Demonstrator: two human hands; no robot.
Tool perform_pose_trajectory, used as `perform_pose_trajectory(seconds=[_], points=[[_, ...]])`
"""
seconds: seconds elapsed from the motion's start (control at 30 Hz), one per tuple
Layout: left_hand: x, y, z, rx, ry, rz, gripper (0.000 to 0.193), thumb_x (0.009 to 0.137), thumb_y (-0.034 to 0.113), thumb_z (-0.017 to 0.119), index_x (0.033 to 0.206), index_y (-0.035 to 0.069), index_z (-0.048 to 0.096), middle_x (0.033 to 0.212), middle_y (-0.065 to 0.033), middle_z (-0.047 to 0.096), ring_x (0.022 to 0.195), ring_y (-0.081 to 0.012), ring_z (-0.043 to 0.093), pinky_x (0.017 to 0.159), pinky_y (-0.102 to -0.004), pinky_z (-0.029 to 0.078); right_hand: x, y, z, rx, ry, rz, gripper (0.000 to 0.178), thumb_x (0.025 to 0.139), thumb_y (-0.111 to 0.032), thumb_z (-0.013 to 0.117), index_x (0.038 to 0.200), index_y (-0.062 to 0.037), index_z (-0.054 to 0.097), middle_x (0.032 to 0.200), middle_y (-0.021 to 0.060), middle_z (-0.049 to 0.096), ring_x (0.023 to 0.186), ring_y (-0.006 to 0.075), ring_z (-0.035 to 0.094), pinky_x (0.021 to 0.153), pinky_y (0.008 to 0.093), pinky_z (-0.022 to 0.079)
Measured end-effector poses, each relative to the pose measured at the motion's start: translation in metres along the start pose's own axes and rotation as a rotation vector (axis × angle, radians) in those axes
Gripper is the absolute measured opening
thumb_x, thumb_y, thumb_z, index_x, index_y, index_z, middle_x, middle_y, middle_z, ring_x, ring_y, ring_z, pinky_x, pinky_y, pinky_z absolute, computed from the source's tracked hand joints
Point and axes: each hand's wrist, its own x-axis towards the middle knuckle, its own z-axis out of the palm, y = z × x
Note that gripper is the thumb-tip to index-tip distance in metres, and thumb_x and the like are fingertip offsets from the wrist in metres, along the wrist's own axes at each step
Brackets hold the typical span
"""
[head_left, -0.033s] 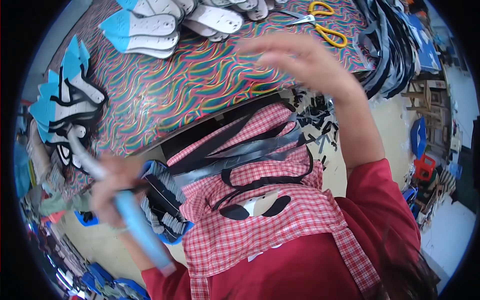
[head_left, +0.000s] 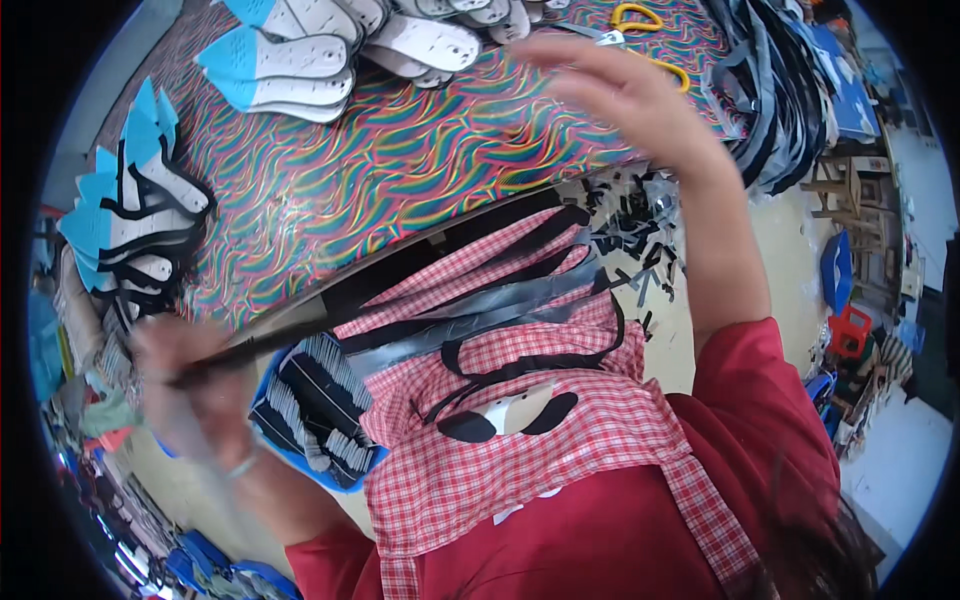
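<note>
My left hand (head_left: 190,390), blurred by motion, is at the left beside the table's near edge. Its fingers seem closed around a long dark strip (head_left: 275,348), which stretches right toward my lap. Whether a sole is also in this hand cannot be made out. My right hand (head_left: 630,100) hovers over the patterned table (head_left: 390,160), fingers stretched and apart, holding nothing. It partly covers the yellow-handled scissors (head_left: 637,17). Blue and white shoe insoles (head_left: 300,85) lie stacked at the back. More insoles with black straps (head_left: 165,190) hang over the table's left side.
A blue basket (head_left: 345,485) with striped dark pieces stands left of my lap. Grey and black strips (head_left: 480,310) lie across my checked apron (head_left: 560,450). A bundle of strips (head_left: 785,100) hangs at the table's right edge. Dark scraps (head_left: 635,225) litter the floor.
My left hand has moved left; the blue and white insole seen in it earlier no longer shows, and a dark strip appears there. My right hand has shifted slightly right and away from me.
</note>
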Motion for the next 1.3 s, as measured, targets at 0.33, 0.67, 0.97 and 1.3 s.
perform_pose_trajectory(seconds=[0.33,0.67,0.97,1.3], points=[[0.064,-0.059,0.009,0.697,0.361,0.219,0.026,0.093,0.018,0.056,0.110,-0.002,0.062,0.099,-0.0066,0.064,0.082,-0.0132,0.061,0.072,-0.0266,0.049,-0.032,0.057,-0.074,-0.751,0.350,0.104,0.030,0.093,-0.021,0.057,0.117,-0.0045,0.062,0.109,0.0137,0.065,0.101,0.0238,0.063,0.089,0.0285,0.047],[0.059,-0.085,0.023,1.156,-0.024,0.323,0.020,0.089,0.011,0.054,0.100,-0.003,0.064,0.111,-0.0118,0.057,0.100,-0.0165,0.054,0.083,-0.0274,0.042,0.025,-0.063,0.111,1.046,-0.443,0.270,0.048,0.095,-0.035,0.054,0.123,0.0029,0.055,0.113,0.0112,0.064,0.110,0.0165,0.057,0.096,0.0328,0.044],[0.021,-0.059,-0.012,1.227,0.175,0.338,0.024,0.091,0.018,0.057,0.088,-0.005,0.065,0.109,-0.0118,0.058,0.091,-0.0135,0.055,0.079,-0.0262,0.043,0.012,-0.072,0.095,-0.106,-0.480,-0.056,0.066,0.079,-0.020,0.069,0.138,-0.0081,0.043,0.128,0.0190,0.056,0.115,0.0330,0.057,0.095,0.0368,0.046],[0.026,-0.065,-0.008,1.350,-0.097,0.322,0.022,0.088,0.017,0.061,0.093,-0.003,0.068,0.109,-0.0131,0.054,0.094,-0.0159,0.055,0.078,-0.0268,0.046,0.041,-0.082,0.141,0.845,-0.358,0.218,0.038,0.093,-0.019,0.055,0.128,-0.0031,0.049,0.081,0.0042,0.061,0.074,0.0100,0.057,0.065,0.0247,0.045]])
